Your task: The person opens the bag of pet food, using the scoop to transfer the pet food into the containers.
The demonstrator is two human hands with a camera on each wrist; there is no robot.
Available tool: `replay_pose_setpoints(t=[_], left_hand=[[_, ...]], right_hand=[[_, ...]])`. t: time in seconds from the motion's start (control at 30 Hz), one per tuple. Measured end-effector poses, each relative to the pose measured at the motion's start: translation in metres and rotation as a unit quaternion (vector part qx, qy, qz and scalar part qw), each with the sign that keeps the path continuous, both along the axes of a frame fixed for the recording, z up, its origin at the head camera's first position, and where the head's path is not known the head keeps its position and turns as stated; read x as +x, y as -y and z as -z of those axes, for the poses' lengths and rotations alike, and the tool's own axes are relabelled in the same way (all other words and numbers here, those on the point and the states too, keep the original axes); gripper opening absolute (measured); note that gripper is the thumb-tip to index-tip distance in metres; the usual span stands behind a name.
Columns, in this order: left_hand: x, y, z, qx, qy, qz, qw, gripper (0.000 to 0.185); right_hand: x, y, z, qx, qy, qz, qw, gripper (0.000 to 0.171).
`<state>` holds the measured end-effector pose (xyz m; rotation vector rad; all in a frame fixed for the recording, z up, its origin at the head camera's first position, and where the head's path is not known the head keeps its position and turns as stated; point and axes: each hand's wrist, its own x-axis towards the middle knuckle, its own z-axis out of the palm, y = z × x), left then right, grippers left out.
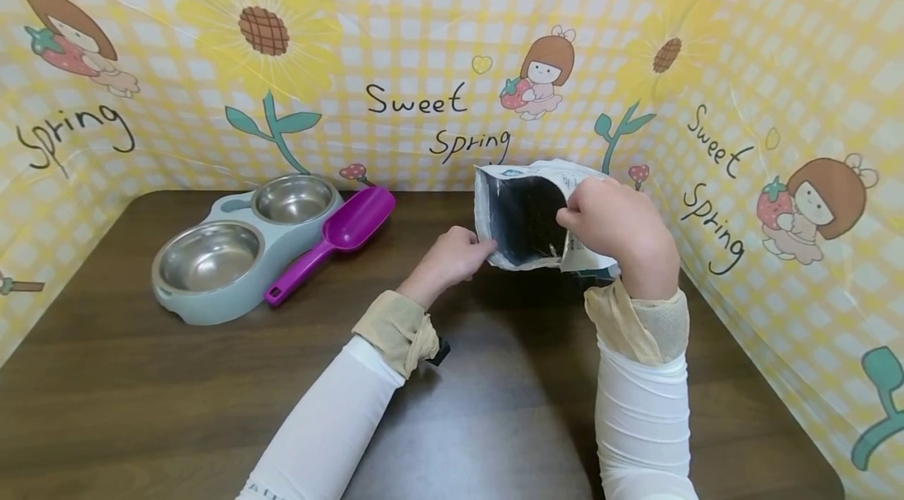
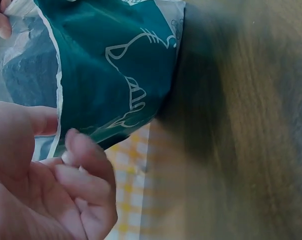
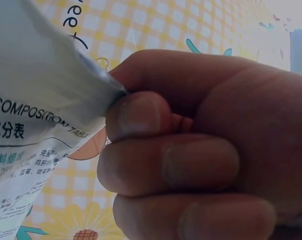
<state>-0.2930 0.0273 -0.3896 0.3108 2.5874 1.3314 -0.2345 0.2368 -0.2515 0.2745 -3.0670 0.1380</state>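
Foil bag (image 1: pixel 526 217) stood open above the table (image 1: pixel 141 374), right hand (image 1: pixel 614 229) pinching its rim, left hand (image 1: pixel 455 257) with loosely curled fingers touching the opposite edge; I judged a slipped pinch could tip it and spill the contents

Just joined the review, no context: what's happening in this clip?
A person is holding a pouch open above a brown table. The right hand pinches the pouch's top edge between thumb and fingers; the left hand is at the opposite edge of the opening, though its grip isn't clear. The inside looks dark. To the left sit a grey double pet bowl, both steel dishes looking empty, and a purple scoop touching it, untouched by either hand.
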Motion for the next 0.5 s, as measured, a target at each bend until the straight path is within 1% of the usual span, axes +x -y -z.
replay_pose_setpoints(t=[0.03, 0.1, 0.27, 0.4, 0.5], left_hand=[[0.0, 0.001, -0.001, -0.002, -0.001, 0.0, 1.0, 0.044], [0.001, 0.003, -0.004, -0.012, -0.015, -0.001, 0.9998, 0.043], [0.0, 0.015, -0.018, -0.049, -0.073, -0.003, 0.9961, 0.039], [-0.001, 0.03, -0.029, -0.061, -0.094, 0.0, 0.9937, 0.039], [0.0, 0.043, -0.037, -0.07, -0.106, -0.009, 0.9918, 0.046]], right_hand=[[0.0, 0.0, 0.0, 0.0, 0.002, -0.001, 1.0, 0.052], [0.0, -0.001, 0.0, -0.002, 0.006, -0.003, 1.0, 0.052], [-0.001, -0.001, 0.0, -0.005, 0.005, -0.008, 1.0, 0.052], [-0.001, -0.001, 0.0, -0.006, 0.005, -0.009, 1.0, 0.051], [0.0, -0.002, 0.0, -0.009, 0.007, -0.01, 1.0, 0.051]])
